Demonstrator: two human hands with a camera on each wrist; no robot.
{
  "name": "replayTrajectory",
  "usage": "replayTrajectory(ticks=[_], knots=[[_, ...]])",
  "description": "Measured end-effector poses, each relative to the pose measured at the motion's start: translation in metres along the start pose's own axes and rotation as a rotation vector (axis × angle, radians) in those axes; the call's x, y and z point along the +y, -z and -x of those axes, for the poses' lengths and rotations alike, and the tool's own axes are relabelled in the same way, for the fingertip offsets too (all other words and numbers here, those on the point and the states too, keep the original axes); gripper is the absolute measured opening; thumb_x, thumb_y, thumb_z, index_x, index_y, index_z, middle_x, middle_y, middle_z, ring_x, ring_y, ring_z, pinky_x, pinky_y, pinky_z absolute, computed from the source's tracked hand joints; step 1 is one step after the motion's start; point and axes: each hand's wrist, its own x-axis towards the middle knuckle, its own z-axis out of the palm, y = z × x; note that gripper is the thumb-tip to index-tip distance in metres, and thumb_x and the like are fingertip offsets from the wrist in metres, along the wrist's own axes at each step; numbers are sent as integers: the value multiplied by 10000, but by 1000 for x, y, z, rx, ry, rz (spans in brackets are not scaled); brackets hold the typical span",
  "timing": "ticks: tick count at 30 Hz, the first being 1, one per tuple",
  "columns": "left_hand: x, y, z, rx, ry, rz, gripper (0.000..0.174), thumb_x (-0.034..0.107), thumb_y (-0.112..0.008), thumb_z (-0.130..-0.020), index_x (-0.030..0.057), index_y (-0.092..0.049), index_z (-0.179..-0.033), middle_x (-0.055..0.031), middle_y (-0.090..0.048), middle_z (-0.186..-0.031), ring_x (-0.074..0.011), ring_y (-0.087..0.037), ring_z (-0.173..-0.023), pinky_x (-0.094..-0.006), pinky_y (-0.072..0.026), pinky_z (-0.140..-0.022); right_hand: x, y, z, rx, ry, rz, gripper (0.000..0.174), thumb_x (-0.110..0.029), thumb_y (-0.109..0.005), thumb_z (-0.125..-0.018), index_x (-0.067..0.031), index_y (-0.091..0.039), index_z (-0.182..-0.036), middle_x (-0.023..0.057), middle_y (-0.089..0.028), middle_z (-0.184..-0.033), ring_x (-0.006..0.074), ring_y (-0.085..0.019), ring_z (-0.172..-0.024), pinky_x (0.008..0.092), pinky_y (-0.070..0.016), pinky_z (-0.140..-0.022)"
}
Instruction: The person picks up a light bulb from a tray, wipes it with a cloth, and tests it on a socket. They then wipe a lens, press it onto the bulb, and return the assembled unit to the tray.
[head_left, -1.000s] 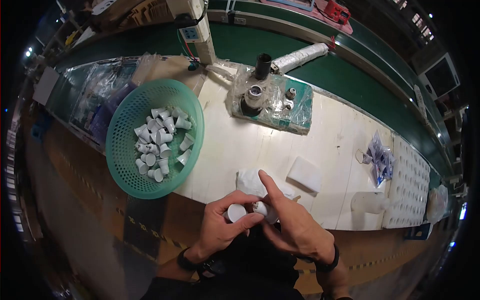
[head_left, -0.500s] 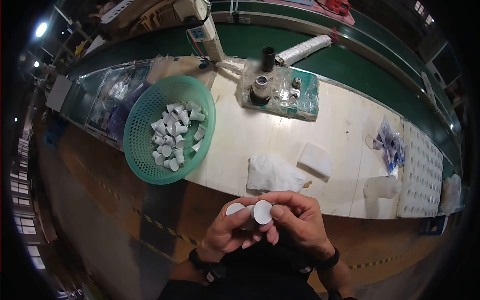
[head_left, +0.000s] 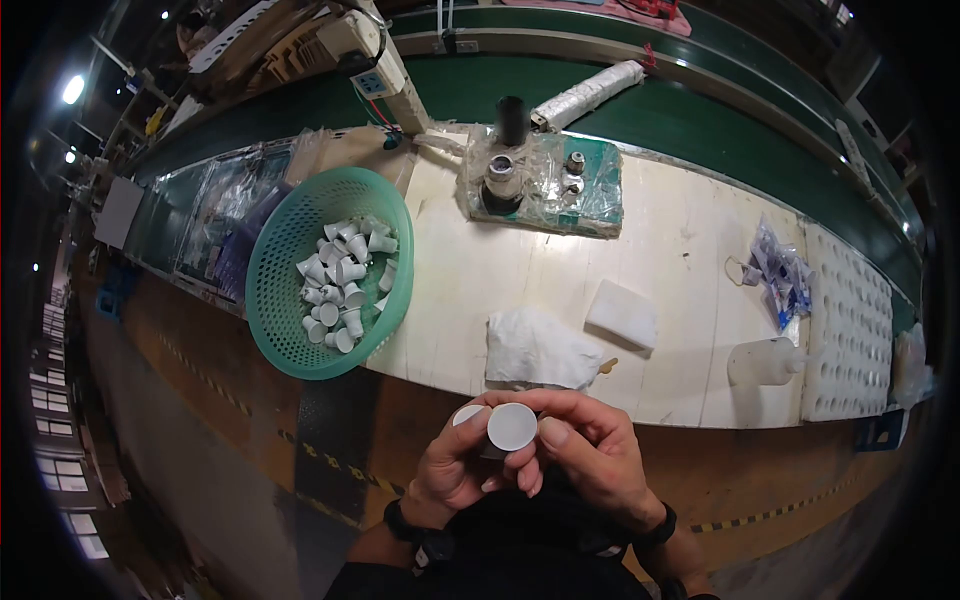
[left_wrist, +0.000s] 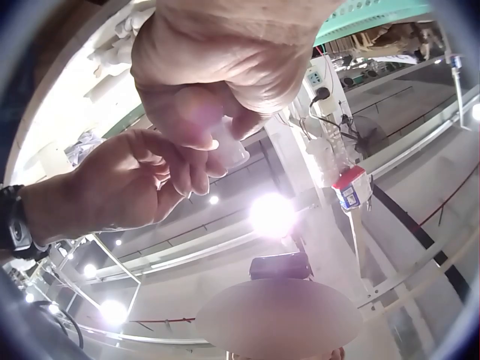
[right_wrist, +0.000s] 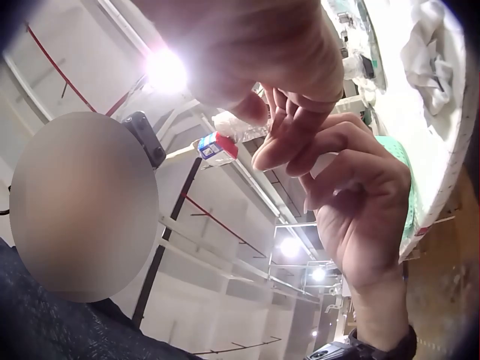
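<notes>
Close together above my lap, both hands work on small white cup-shaped pieces. My left hand [head_left: 450, 470] holds one white cup [head_left: 467, 414] under its thumb, partly covered. A second white cup [head_left: 512, 427] turns its round wide end up to the head view. My right hand [head_left: 598, 450] pinches this one, thumb at its rim and forefinger along the far side. Left fingertips curl below the same cup. In the left wrist view a pale cup [left_wrist: 234, 152] shows between the fingers; in the right wrist view the fingers mostly hide the cups.
A green basket [head_left: 268, 318] with several white cups stands at the table's left. Ahead lie a white cloth [head_left: 540, 347], a white block [head_left: 622, 315] and a plastic-wrapped fixture [head_left: 600, 205]. Rightward are a bottle [head_left: 762, 362], plastic packets [head_left: 780, 275] and a tray of round hollows [head_left: 850, 320].
The right hand's forefinger, stretched out a second ago, has bent in round its cup. That cup has turned from its narrow end to its wide round end and come closer to the left-hand cup.
</notes>
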Motion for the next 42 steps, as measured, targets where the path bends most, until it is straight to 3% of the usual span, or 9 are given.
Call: replayTrajectory(ticks=[2,8,11,18,21,28,31,39,42], knots=[[3,-5,0,105,0,-28,584,419,-564,-979,-63,-480,-1298,-126,-602,-746,-277,-666,-614,-326,-519,-458,-1,-1,0,24,-21,13,359,-99,-535,-1035,54,-530,-1360,114,-691,-974,96,-652,-770,229,-561,-684],[2,-5,3,207,-92,-139,485,394,-592,-973,-25,-524,-1206,-156,-635,-826,-257,-669,-643,-262,-488,-429,1,3,-4,44,-59,13,355,-67,-606,-988,59,-524,-1309,109,-677,-963,122,-660,-768,252,-567,-661],[4,-4,6,207,-197,-165,328,215,-650,-970,6,-578,-1212,-114,-676,-978,-146,-659,-775,-228,-476,-501,8,9,-6,24,-21,17,362,-69,-605,-994,31,-532,-1334,75,-669,-998,94,-653,-820,233,-562,-713],[13,-33,17,322,-645,-872,291,-25,-697,-890,-47,-615,-1168,-122,-681,-994,-152,-699,-807,-256,-562,-722,22,15,-10,-65,41,109,441,-62,-631,-980,8,-505,-1397,72,-651,-1119,113,-643,-952,259,-548,-823],[13,-38,16,440,-693,-986,316,56,-762,-824,-34,-642,-1101,-48,-621,-891,-70,-557,-715,-205,-429,-623,21,14,-10,-67,35,148,484,-50,-633,-977,-5,-484,-1436,84,-637,-1209,127,-631,-1038,269,-536,-886],[13,-34,19,427,-708,-1029,328,64,-782,-794,-33,-655,-1081,-54,-638,-921,-83,-559,-807,-233,-435,-719,19,11,-7,-57,72,212,517,-3,-641,-957,-9,-483,-1449,109,-612,-1309,153,-587,-1181,279,-501,-975],[14,-30,18,351,-727,-1013,314,30,-763,-813,-36,-657,-1102,-87,-651,-959,-116,-602,-845,-249,-471,-749,25,14,-10,-86,230,324,511,1,-639,-955,-4,-487,-1444,103,-616,-1305,152,-587,-1174,282,-502,-985],[23,-28,21,262,-658,-1145,294,-27,-721,-862,-49,-651,-1146,-145,-660,-1023,-190,-695,-891,-286,-559,-772,17,15,-6,-45,22,171,477,-50,-631,-977,-9,-501,-1434,91,-637,-1256,138,-634,-1069,270,-521,-933],[16,-36,17,361,-641,-965,301,60,-759,-820,-39,-673,-1091,-73,-626,-902,-89,-577,-718,-227,-442,-633,18,16,-6,-53,4,154,466,-61,-632,-980,-7,-509,-1427,89,-648,-1234,132,-646,-1032,268,-522,-930]])
